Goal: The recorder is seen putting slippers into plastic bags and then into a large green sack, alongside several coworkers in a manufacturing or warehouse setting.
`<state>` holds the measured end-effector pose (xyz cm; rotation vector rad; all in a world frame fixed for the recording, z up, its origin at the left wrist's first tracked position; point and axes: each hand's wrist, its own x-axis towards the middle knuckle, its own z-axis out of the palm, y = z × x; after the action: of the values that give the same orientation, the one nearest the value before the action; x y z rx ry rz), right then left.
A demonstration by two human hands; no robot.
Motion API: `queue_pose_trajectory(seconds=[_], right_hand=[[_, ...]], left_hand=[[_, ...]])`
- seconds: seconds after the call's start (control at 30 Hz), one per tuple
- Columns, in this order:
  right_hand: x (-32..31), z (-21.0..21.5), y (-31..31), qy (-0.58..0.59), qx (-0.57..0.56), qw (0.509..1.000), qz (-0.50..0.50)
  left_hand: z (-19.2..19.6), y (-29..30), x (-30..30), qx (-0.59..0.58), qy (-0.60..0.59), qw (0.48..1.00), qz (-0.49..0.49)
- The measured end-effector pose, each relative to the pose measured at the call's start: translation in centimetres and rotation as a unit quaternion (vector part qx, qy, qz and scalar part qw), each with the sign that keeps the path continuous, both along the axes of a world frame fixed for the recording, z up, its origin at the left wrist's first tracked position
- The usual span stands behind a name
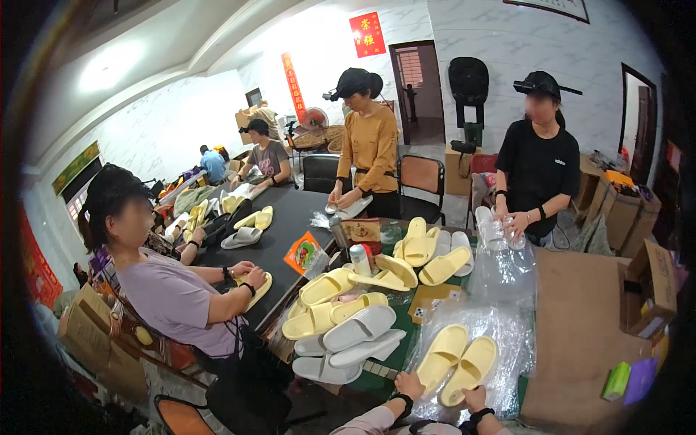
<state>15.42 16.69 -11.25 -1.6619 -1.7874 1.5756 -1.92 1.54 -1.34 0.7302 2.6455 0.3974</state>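
A pair of pale yellow slide slippers lies in front of me on sheets of clear plastic film (pixel 507 326), toes pointing away. My left hand (pixel 410 386) is closed at the heel of the left yellow slipper (pixel 441 357). At the heel of the right yellow slipper (pixel 475 365), my right hand (pixel 475 398) pinches the edge. Both wrists wear dark bands. To the left of the pair, grey slippers (pixel 360 328) are heaped with more yellow slippers (pixel 326 286).
A can (pixel 359 259) and flask (pixel 338 233) stand behind the heap. Brown cardboard (pixel 573 333) covers the table's right side, with a box (pixel 650 286) and green pack (pixel 617 381). Co-workers stand opposite and left; one handles clear-wrapped slippers (pixel 491 228).
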Motion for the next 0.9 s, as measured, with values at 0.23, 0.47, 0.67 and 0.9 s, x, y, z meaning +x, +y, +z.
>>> queue_pose_trajectory(seconds=[0.23, 0.47, 0.67, 0.9], right_hand=[[0.5, 5.1, -1.4, 0.235, -0.05, 0.959, -0.147], [1.8, 13.4, -1.6, 0.293, 0.041, 0.946, -0.133], [3.4, 10.8, -1.0, 0.111, 0.118, 0.981, -0.104], [1.7, 15.2, -2.7, -0.061, 0.42, 0.905, -0.026]], left_hand=[[0.4, 0.4, 1.2, 0.352, -0.097, 0.925, 0.103], [0.9, 0.8, 3.2, 0.424, -0.399, 0.805, 0.11], [-2.8, -0.2, 3.7, 0.257, -0.477, 0.839, 0.052], [-4.3, -1.8, 3.9, 0.22, -0.343, 0.912, -0.049]])
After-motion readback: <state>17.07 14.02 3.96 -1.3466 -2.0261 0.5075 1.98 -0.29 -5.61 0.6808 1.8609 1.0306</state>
